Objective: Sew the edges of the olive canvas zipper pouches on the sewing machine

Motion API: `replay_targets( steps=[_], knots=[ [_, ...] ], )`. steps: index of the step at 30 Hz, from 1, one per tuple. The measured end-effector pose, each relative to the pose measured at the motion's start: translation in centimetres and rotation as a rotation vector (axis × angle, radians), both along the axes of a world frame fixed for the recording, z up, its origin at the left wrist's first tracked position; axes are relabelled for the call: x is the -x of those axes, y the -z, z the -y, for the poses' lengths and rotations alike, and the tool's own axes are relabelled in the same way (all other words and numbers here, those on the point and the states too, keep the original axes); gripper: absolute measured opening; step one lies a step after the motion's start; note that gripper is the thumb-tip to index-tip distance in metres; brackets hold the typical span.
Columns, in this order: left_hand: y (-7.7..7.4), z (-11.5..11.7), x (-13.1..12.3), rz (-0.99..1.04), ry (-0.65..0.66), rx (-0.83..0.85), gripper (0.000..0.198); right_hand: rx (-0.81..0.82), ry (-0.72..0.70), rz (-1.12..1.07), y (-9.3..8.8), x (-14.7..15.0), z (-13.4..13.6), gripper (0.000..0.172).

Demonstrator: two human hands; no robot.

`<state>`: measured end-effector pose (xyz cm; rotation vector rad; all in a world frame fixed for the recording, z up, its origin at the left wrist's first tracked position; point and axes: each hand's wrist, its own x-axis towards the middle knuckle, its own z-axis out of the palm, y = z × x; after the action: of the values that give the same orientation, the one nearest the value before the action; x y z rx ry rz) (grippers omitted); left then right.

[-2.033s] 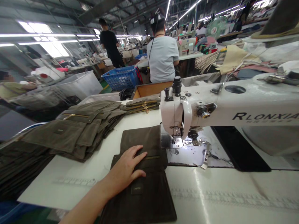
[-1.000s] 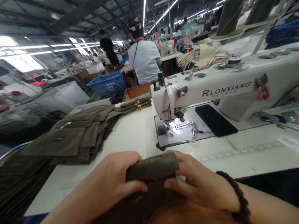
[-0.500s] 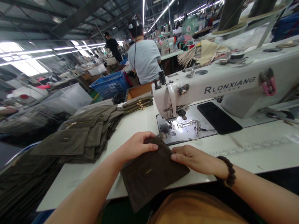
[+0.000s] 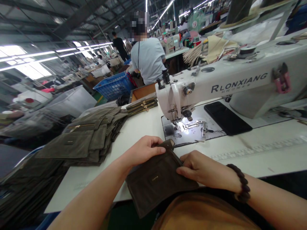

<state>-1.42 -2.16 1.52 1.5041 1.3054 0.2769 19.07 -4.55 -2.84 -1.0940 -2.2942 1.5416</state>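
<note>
A dark olive fabric pouch (image 4: 153, 188) with a small gold-lettered label lies across the front edge of the white table, its lower part hanging over. My left hand (image 4: 152, 148) pinches its upper left edge, thumb on top, near a small tab that sticks out at the top corner. Gripping the right edge is my right hand (image 4: 196, 167), thumb on the upper face and fingers curled underneath, partly hidden. Just beyond the pouch stands a white sewing machine (image 4: 201, 83), its needle area lit and apart from the fabric.
Similar olive pieces (image 4: 88, 137) are stacked on the left, with more pieces bearing gold hardware (image 4: 141, 107) behind. A black phone (image 4: 227, 118) rests on the machine bed. Pink-handled snips (image 4: 281, 80) hang on the machine. Farther back are a blue basket (image 4: 114, 84) and a seated person (image 4: 150, 59).
The pouch has turned slightly, and the tab at its top corner shows more. Both hands keep their grip, with the right hand a little farther right. The camera view has shifted slightly.
</note>
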Motion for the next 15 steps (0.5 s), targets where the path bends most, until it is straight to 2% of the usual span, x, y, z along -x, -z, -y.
replay_targets(
  steps=[5, 11, 15],
  knots=[
    [0.1, -0.2, 0.0, 0.013, -0.008, 0.014, 0.025, 0.024, 0.000, 0.007, 0.3, -0.2, -0.1, 0.035],
    [0.2, -0.3, 0.0, 0.018, 0.089, 0.108, 0.029, 0.079, -0.038, -0.016, 0.6, -0.4, -0.2, 0.034],
    [0.3, -0.4, -0.3, 0.025, 0.016, 0.091, 0.027, 0.043, -0.016, -0.025, 1.3, -0.3, -0.3, 0.036]
  ],
)
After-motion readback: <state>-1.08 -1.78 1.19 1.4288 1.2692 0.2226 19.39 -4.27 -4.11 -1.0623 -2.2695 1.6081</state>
